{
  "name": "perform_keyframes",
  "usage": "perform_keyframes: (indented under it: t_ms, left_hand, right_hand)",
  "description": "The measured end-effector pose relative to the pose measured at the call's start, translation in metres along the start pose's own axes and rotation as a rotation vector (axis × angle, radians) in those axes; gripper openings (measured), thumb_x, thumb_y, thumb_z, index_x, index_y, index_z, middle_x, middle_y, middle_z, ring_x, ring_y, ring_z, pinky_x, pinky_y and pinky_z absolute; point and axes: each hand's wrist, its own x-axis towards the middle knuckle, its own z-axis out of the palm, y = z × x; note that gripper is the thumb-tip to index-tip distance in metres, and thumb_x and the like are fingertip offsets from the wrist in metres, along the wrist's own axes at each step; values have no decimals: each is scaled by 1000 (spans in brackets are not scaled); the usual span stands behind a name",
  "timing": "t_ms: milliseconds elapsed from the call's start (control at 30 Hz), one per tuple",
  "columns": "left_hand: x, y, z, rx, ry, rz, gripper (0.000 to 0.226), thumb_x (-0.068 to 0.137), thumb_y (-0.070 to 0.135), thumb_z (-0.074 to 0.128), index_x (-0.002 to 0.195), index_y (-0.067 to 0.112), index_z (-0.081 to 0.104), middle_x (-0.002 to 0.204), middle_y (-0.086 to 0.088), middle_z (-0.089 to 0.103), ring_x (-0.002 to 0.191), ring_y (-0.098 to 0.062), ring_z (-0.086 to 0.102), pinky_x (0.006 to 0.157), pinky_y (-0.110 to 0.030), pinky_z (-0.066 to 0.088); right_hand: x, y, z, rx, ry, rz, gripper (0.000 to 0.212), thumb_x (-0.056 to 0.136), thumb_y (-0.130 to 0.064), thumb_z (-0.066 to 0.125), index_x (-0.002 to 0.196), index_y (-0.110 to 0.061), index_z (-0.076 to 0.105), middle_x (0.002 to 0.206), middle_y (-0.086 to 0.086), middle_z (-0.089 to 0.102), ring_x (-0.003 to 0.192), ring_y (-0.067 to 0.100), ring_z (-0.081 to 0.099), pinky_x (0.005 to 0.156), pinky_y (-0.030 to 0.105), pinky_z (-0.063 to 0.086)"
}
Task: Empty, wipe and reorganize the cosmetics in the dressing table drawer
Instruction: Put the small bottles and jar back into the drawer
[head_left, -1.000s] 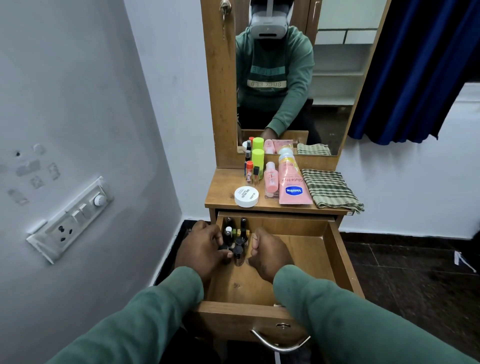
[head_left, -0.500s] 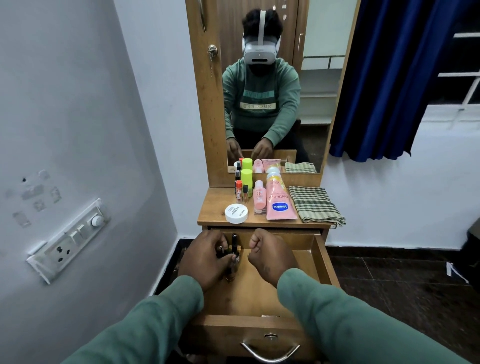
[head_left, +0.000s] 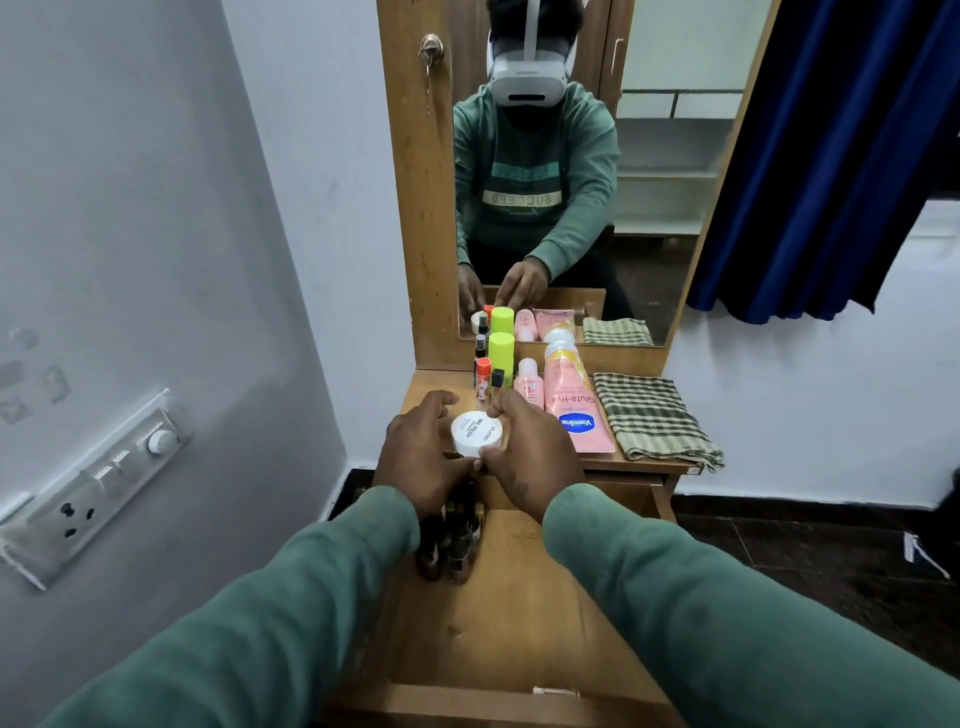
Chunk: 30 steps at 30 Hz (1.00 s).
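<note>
The white jar (head_left: 476, 434) is cupped at the table's (head_left: 644, 465) front edge, the left hand's (head_left: 422, 453) grip and the right hand's (head_left: 530, 451) grip both curled against its sides. Just behind, a pink Vaseline tube (head_left: 575, 410) and a checked cloth (head_left: 652, 415) are seen. Dark small bottles (head_left: 451, 545) are clustered in the open drawer (head_left: 519, 613) below.

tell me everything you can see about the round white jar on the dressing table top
The white jar is a low, round, plastic-looking tub with its flat lid on, printed with small dark lettering. It sits upright near the front left of the tabletop. The left hand and right hand flank it, fingertips at its rim.
</note>
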Motion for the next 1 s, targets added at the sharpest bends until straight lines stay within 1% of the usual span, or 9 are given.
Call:
perform_keyframes:
  t_ms: [100,267,400,500,633,767,833,900,1000]
  left_hand:
    - [9,-3,2,27,-65,2,89,70,30,92,143,37,43,133,-3,64,127,-28,52,103,-49,51]
    - [8,-3,-2,15,-65,38,83,72,31,90,141,42,45,127,3,69,120,-28,58,105,-53,47]
    - [-10,-1,-15,-73,-86,53,86,70,23,93,141,40,48,121,5,69,113,-22,63,104,-50,48]
    - [-33,-3,-31,-96,-127,95,86,68,22,94,141,38,50,121,5,67,112,-17,64,102,-45,51]
    - [-73,-6,-45,-66,-167,182,82,69,23,94,141,31,54,129,12,66,116,-6,61,100,-37,53]
    - [-111,-13,-44,-19,-150,255,73,72,20,91,137,32,58,128,23,62,118,5,57,102,-31,50]
    - [-124,-18,-39,20,-154,296,70,72,19,90,135,29,60,128,18,64,119,1,58,102,-33,50]
    - [-133,-23,-37,41,-191,270,74,69,20,91,136,28,60,129,14,65,119,-3,58,102,-35,50]
    - [-138,-28,-37,75,-300,202,86,66,23,93,141,35,54,134,16,61,124,-1,54,106,-34,48]
  right_hand:
    - [4,-1,7,-24,-55,5,51,84,-13,81,120,-29,50,120,5,70,102,26,65,74,31,51]
    - [3,-2,8,5,-82,7,45,87,-13,79,120,-24,50,117,6,70,102,26,64,72,28,42]
    - [-12,-10,1,84,-117,49,51,85,-14,83,121,-30,50,128,3,67,112,23,63,78,30,54]
    - [-33,-13,-8,162,-167,67,53,80,-24,88,121,-31,54,125,-2,67,110,18,62,79,31,58]
    - [-69,-10,-12,413,-239,154,31,85,-44,82,106,-30,64,107,-8,72,92,13,70,72,35,63]
    - [-100,-8,-4,619,-281,297,20,91,-25,80,105,-20,66,97,5,75,84,19,76,67,33,64]
    - [-109,-6,0,636,-302,341,23,88,-17,82,105,-17,67,96,7,75,82,19,75,62,28,61]
    - [-115,-5,3,649,-330,394,25,86,-13,84,104,-15,68,96,9,75,84,19,74,61,25,58]
    - [-118,0,6,657,-406,486,26,83,-7,85,103,-11,68,101,11,75,93,24,75,63,26,60]
